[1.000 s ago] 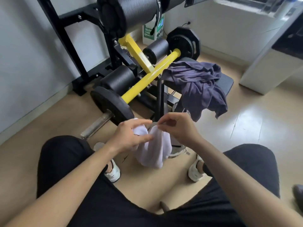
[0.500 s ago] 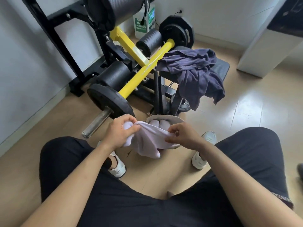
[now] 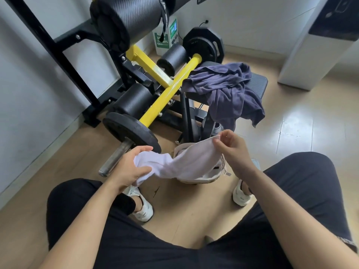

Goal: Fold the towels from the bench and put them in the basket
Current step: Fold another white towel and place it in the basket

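White towel hangs stretched between the person's two hands, low over the floor and right above the basket. The left hand grips the bunched left end, fingers and thumb curled round the cloth. The right hand pinches the far right corner between thumb and forefinger and holds it a little higher, so the cloth slopes down toward the left. The beige basket stands on the floor between the person's white shoes; the towel covers most of its opening, and only its near rim and right wall show. I cannot tell whether the cloth touches the rim. Farther off and to the right, a purple towel lies crumpled on the black padded tabletop, one side drooping over its near edge. To the left of the tabletop a yellow bar runs down to a black weight plate, which is just beyond the left hand.
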The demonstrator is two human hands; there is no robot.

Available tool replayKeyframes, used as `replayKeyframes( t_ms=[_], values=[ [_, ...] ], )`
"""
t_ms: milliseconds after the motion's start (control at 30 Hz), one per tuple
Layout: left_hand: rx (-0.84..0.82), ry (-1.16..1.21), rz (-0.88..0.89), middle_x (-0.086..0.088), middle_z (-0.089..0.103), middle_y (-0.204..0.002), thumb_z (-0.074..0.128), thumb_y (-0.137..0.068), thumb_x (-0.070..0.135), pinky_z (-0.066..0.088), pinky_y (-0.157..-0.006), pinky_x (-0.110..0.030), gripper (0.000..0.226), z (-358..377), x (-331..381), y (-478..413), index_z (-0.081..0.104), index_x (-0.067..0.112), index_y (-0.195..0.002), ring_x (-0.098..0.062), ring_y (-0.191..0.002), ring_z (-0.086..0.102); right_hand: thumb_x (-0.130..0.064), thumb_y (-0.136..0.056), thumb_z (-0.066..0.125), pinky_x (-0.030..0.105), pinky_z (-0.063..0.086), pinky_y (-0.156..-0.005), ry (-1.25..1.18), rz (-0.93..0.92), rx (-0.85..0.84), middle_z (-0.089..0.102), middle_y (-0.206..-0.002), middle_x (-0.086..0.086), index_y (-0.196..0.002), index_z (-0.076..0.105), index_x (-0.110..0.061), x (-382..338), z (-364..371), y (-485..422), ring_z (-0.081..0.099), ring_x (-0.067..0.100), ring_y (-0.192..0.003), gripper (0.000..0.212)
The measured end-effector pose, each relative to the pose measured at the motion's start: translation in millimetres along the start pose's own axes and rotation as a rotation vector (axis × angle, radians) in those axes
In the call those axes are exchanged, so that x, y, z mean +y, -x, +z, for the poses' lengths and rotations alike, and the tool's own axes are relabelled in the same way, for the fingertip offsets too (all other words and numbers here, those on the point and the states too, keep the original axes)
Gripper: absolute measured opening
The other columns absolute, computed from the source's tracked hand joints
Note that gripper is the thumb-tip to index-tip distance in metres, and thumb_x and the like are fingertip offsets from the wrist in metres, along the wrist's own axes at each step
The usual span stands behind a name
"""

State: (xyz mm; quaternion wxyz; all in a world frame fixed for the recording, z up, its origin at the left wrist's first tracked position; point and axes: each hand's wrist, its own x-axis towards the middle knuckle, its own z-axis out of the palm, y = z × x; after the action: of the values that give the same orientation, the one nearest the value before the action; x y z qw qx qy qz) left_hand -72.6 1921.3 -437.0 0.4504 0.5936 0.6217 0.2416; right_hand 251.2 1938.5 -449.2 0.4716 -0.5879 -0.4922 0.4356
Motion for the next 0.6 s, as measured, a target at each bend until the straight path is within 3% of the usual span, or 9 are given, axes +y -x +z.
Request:
replayKeyframes(
  t_ms=[67, 133, 200, 300, 367, 467, 533, 600],
  values=[
    [0.040, -0.015, 0.029, 0.013, 0.067, -0.119, 0.073, -0.085, 0.005, 0.048, -0.070, -0.012, 0.045, -0.1, 0.4, -0.3, 0.066, 0.032, -0.121, 0.004, -0.095, 0.064, -0.017, -0.095, 0.064, 0.019, 0.042, -0.064, 0.069, -0.032, 0.038, 0.060, -0.073, -0.006, -0.089, 0.065, -0.014, -1.1, -0.5, 0.2, 0.051, 0.002, -0.067, 0.007],
    [0.108, -0.071, 0.026, 0.013, 0.070, -0.111, 0.075, -0.089, 0.013, 0.048, -0.060, -0.016, 0.033, 0.9, 0.0, 0.0, 0.070, 0.032, -0.115, -0.003, -0.082, 0.065, -0.017, -0.094, 0.064, 0.016, 0.043, -0.062, 0.121, -0.050, 0.096, 0.062, -0.074, -0.005, -0.090, 0.065, -0.014, -0.7, -2.0, -1.8, 0.052, 0.000, -0.066, 0.005],
    [0.189, -0.189, 0.017, 0.012, 0.072, -0.104, 0.076, -0.089, 0.023, 0.049, -0.069, -0.027, 0.021, 1.2, -3.5, -1.2, 0.074, 0.033, -0.108, -0.010, -0.088, 0.064, -0.016, -0.093, 0.065, 0.017, 0.044, -0.062, 0.147, -0.058, 0.165, 0.063, -0.075, -0.005, -0.090, 0.065, -0.014, -0.5, -6.0, -5.8, 0.052, 0.001, -0.066, 0.004],
    [0.308, -0.300, -0.007, 0.003, 0.074, -0.099, 0.074, -0.092, 0.030, 0.047, -0.082, -0.031, 0.015, 0.2, -6.2, -1.9, 0.079, 0.023, -0.104, -0.022, -0.101, 0.065, -0.015, -0.093, 0.064, 0.023, 0.043, -0.066, 0.173, -0.049, 0.288, 0.060, -0.076, -0.008, -0.091, 0.064, -0.013, 2.3, -16.9, -12.9, 0.051, 0.002, -0.067, 0.003],
    [0.318, -0.337, -0.039, -0.003, 0.075, -0.112, 0.071, -0.093, 0.032, 0.049, -0.088, -0.034, 0.020, -3.3, -11.9, -5.5, 0.080, 0.018, -0.106, -0.025, -0.107, 0.066, -0.015, -0.093, 0.063, 0.026, 0.042, -0.069, 0.190, -0.020, 0.370, 0.058, -0.076, -0.010, -0.091, 0.064, -0.014, 4.0, -23.3, -16.1, 0.050, 0.003, -0.068, 0.002],
    [0.307, -0.311, -0.055, -0.003, 0.061, -0.139, 0.072, -0.093, 0.032, 0.046, -0.099, -0.037, 0.018, -7.1, -13.6, -7.5, 0.080, 0.019, -0.102, -0.024, -0.123, 0.058, -0.017, -0.092, 0.064, 0.026, 0.041, -0.071, 0.232, 0.013, 0.396, 0.057, -0.076, -0.012, -0.091, 0.064, -0.015, 5.6, -24.9, -17.2, 0.050, 0.003, -0.069, 0.002],
    [0.310, -0.291, -0.007, -0.003, 0.068, -0.125, 0.071, -0.094, 0.030, 0.047, -0.093, -0.033, 0.014, -5.3, -12.9, -7.7, 0.080, 0.019, -0.097, -0.024, -0.118, 0.062, -0.016, -0.091, 0.064, 0.025, 0.040, -0.071, 0.229, 0.013, 0.378, 0.057, -0.075, -0.013, -0.090, 0.064, -0.015, 5.4, -22.5, -16.3, 0.051, 0.000, -0.068, 0.002],
    [0.275, -0.194, 0.017, 0.001, 0.073, -0.091, 0.069, -0.096, 0.026, 0.050, -0.077, -0.032, 0.013, -0.5, -6.4, -4.3, 0.076, 0.026, -0.086, -0.021, -0.090, 0.069, -0.017, -0.091, 0.066, 0.023, 0.040, -0.068, 0.229, -0.011, 0.328, 0.058, -0.073, -0.012, -0.089, 0.066, -0.012, 2.9, -18.0, -13.8, 0.052, -0.003, -0.065, 0.005]
  ],
)
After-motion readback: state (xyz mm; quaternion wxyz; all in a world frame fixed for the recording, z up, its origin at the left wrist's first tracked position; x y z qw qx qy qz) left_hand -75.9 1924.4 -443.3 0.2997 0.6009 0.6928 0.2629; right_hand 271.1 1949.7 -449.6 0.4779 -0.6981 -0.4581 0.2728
